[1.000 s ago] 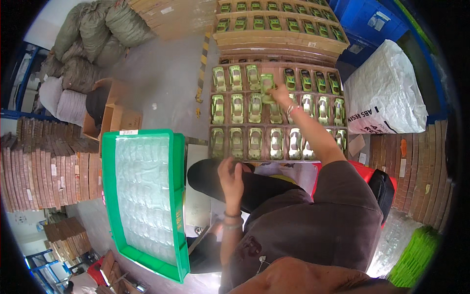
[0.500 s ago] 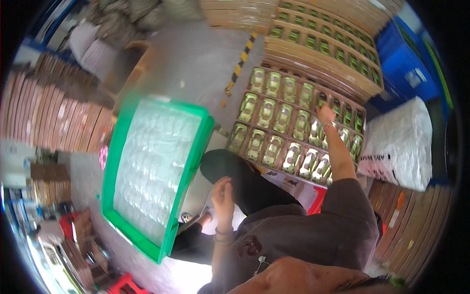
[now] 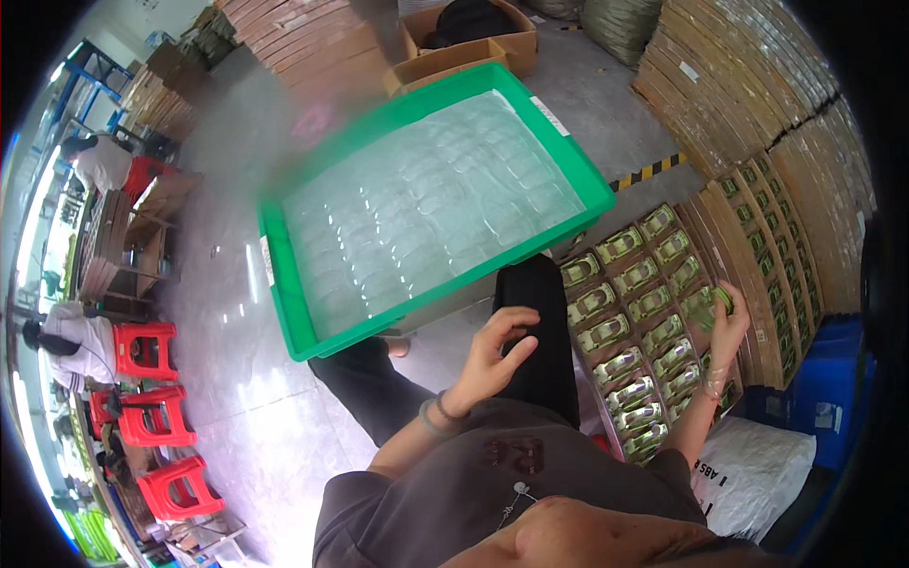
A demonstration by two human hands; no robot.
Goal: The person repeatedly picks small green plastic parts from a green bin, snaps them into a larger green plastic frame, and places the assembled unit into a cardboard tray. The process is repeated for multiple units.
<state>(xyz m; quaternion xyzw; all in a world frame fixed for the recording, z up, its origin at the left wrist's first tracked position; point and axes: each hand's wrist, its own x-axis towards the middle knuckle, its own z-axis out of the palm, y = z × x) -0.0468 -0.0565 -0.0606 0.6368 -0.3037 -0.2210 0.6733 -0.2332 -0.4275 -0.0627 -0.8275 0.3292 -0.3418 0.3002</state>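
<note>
Now my right fingers [image 3: 739,303] grip a green toy car [image 3: 723,297] at three o'clock, where a slip could scratch neighbouring cars [image 3: 665,330], my left fingers [image 3: 507,319] half-curled, empty.

Red stools [image 3: 153,417], blue bin [image 3: 833,393], white sack [image 3: 765,478]

Workshop interior in fisheye projection. Smooth grey floor [image 3: 237,379], glossy at left, where it reflects white light; a black-and-yellow striped tape line [image 3: 653,171] crosses it at upper right. Left margin: a long workbench [image 3: 121,492] with bright white strip lighting beside it and a row of three red plastic stools [image 3: 161,393]. Upper left: blue metal shelving [image 3: 107,59] before a pale wall [image 3: 118,36]. Top: layered cardboard stacks [image 3: 739,76], an open cardboard box [image 3: 524,43] and a greenish-grey woven sack [image 3: 620,28]. Lower right: a blue plastic bin [image 3: 838,379].
</note>
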